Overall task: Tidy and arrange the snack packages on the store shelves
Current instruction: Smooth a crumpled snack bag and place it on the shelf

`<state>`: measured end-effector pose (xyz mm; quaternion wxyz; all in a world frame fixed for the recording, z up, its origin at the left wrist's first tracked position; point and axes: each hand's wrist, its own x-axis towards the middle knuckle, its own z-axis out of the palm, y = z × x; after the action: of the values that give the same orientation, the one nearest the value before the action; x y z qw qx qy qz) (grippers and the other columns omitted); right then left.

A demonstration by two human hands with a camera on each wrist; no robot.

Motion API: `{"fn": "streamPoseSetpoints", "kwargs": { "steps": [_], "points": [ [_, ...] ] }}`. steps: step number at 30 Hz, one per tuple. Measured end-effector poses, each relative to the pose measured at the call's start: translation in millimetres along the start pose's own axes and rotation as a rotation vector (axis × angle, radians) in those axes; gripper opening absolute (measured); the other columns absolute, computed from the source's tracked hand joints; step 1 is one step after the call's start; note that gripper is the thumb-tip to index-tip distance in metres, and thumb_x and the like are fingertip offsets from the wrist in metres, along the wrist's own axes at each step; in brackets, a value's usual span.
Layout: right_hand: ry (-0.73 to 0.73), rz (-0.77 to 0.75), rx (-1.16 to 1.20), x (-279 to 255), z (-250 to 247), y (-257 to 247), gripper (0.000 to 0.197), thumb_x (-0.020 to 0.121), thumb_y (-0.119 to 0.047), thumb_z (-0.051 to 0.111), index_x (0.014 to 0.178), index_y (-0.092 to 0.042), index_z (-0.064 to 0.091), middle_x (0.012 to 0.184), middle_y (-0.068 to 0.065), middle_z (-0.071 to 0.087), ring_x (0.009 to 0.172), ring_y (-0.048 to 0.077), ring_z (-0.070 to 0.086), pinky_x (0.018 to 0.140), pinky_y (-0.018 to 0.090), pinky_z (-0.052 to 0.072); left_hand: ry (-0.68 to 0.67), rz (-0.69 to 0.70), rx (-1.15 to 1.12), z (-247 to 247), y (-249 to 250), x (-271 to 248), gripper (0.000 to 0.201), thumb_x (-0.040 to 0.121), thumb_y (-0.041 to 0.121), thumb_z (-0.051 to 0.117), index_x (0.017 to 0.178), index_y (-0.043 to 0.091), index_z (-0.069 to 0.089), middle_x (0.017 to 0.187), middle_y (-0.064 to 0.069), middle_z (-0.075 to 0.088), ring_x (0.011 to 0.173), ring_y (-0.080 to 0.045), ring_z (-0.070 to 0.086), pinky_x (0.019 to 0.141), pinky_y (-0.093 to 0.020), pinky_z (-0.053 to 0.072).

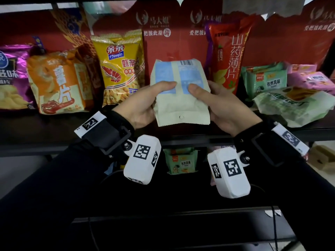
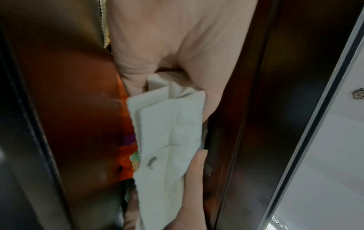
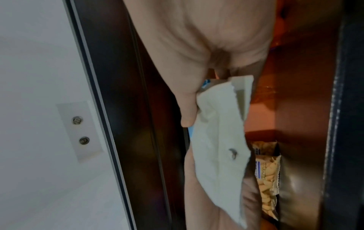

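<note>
A pale cream snack bag [image 1: 181, 98] with blue back panels and a barcode hangs upside down in front of the shelf gap, its back toward me. My left hand [image 1: 145, 102] grips its left edge, thumb across the blue panel. My right hand [image 1: 221, 105] grips the right edge the same way. The left wrist view shows the cream bag [image 2: 171, 140] pinched under my left hand [image 2: 177, 46]. In the right wrist view the bag [image 3: 218, 147] sits under my right hand [image 3: 206, 38].
Upright on the shelf [image 1: 54, 124] stand a purple bag [image 1: 12, 77], an orange chip bag [image 1: 58, 82] and a yellow shrimp-stick bag [image 1: 121, 66] to the left. A tall red yam-chip bag [image 1: 228, 55], green packs [image 1: 266, 78], pink packs [image 1: 308, 78] and a flat green bag [image 1: 297, 105] lie right. Another green pack [image 1: 181, 161] sits below.
</note>
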<state>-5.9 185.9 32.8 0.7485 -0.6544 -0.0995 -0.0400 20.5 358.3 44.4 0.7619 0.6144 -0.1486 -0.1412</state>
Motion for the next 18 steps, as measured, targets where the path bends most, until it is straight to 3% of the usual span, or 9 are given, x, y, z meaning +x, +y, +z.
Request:
{"fn": "streamPoseSetpoints", "kwargs": {
  "steps": [3, 6, 8, 9, 11, 13, 15, 17, 18],
  "points": [
    [0.069, -0.001, 0.143, 3.9, -5.2, -4.4, 0.057, 0.090, -0.024, 0.063, 0.141, -0.026, 0.037, 0.122, -0.003, 0.062, 0.094, 0.012, 0.069, 0.072, 0.030, 0.057, 0.043, 0.069, 0.032, -7.1, 8.4, 0.5, 0.045, 0.101, 0.029, 0.045, 0.144, 0.020, 0.040, 0.133, -0.007, 0.060, 0.111, -0.022, 0.065, 0.083, -0.040, 0.058],
    [0.001, 0.066, 0.339, 3.6, -11.0, -16.7, 0.031, 0.096, -0.026, 0.051, 0.126, -0.025, 0.048, 0.103, -0.002, 0.064, 0.081, 0.009, 0.067, 0.066, 0.023, 0.055, 0.181, 0.307, 0.420, -20.7, 17.1, 0.0, 0.075, 0.090, -0.004, 0.044, 0.151, 0.033, 0.019, 0.146, -0.001, 0.045, 0.120, -0.017, 0.052, 0.084, -0.034, 0.051],
    [-0.035, 0.157, 0.479, 2.9, -14.3, -21.4, 0.027, 0.096, -0.026, 0.049, 0.119, -0.014, 0.057, 0.089, 0.003, 0.068, 0.069, 0.013, 0.068, 0.058, 0.021, 0.057, 0.139, 0.427, 0.821, -24.3, 18.0, -2.0, 0.089, 0.080, -0.014, 0.053, 0.151, 0.026, 0.019, 0.154, 0.000, 0.029, 0.135, -0.013, 0.036, 0.098, -0.028, 0.046],
    [-0.045, 0.193, 0.551, 2.4, -14.9, -23.1, 0.028, 0.096, -0.027, 0.049, 0.116, -0.010, 0.058, 0.087, 0.007, 0.068, 0.064, 0.015, 0.069, 0.052, 0.022, 0.056, 0.133, 0.482, 0.957, -25.4, 17.3, -1.1, 0.089, 0.078, -0.012, 0.062, 0.150, 0.021, 0.022, 0.153, -0.002, 0.028, 0.138, -0.013, 0.030, 0.107, -0.028, 0.039],
    [-0.098, 0.234, 0.672, 1.0, -14.1, -25.4, 0.039, 0.096, -0.037, 0.046, 0.110, -0.004, 0.061, 0.091, 0.013, 0.070, 0.062, 0.020, 0.070, 0.050, 0.025, 0.057, 0.167, 0.590, 1.012, -26.7, 16.2, 1.7, 0.078, 0.073, 0.003, 0.078, 0.136, 0.013, 0.034, 0.142, -0.002, 0.036, 0.133, -0.011, 0.033, 0.112, -0.030, 0.033],
    [-0.196, 0.238, 0.769, 1.5, -15.8, -25.5, 0.052, 0.096, -0.048, 0.039, 0.112, -0.004, 0.061, 0.102, 0.016, 0.070, 0.068, 0.023, 0.071, 0.060, 0.026, 0.060, 0.181, 0.612, 0.964, -24.8, 17.4, 3.8, 0.069, 0.070, 0.019, 0.085, 0.117, 0.017, 0.035, 0.127, 0.000, 0.046, 0.119, -0.008, 0.047, 0.099, -0.031, 0.045],
    [-0.219, 0.201, 0.731, 3.7, -19.3, -23.7, 0.057, 0.095, -0.058, 0.035, 0.115, -0.010, 0.060, 0.099, 0.010, 0.071, 0.067, 0.018, 0.069, 0.060, 0.023, 0.058, 0.176, 0.598, 0.918, -22.8, 17.0, 6.7, 0.064, 0.073, 0.025, 0.083, 0.113, 0.021, 0.033, 0.113, 0.003, 0.052, 0.097, 0.003, 0.057, 0.078, -0.022, 0.053],
    [-0.148, 0.149, 0.475, 6.1, -22.0, -20.8, 0.070, 0.088, -0.073, 0.028, 0.116, -0.017, 0.059, 0.086, 0.000, 0.070, 0.054, 0.009, 0.057, 0.050, 0.020, 0.049, 0.214, 0.560, 0.728, -20.5, 14.4, 8.5, 0.052, 0.081, 0.028, 0.076, 0.115, 0.021, 0.037, 0.104, 0.009, 0.056, 0.085, 0.010, 0.061, 0.068, -0.013, 0.051],
    [-0.097, 0.116, 0.294, 5.8, -22.0, -18.1, 0.074, 0.085, -0.077, 0.025, 0.119, -0.021, 0.059, 0.087, -0.005, 0.069, 0.052, 0.007, 0.049, 0.051, 0.021, 0.043, 0.236, 0.502, 0.588, -18.8, 13.0, 9.3, 0.048, 0.085, 0.032, 0.071, 0.119, 0.020, 0.040, 0.105, 0.009, 0.061, 0.086, 0.007, 0.064, 0.068, -0.015, 0.052]
  ]
}}
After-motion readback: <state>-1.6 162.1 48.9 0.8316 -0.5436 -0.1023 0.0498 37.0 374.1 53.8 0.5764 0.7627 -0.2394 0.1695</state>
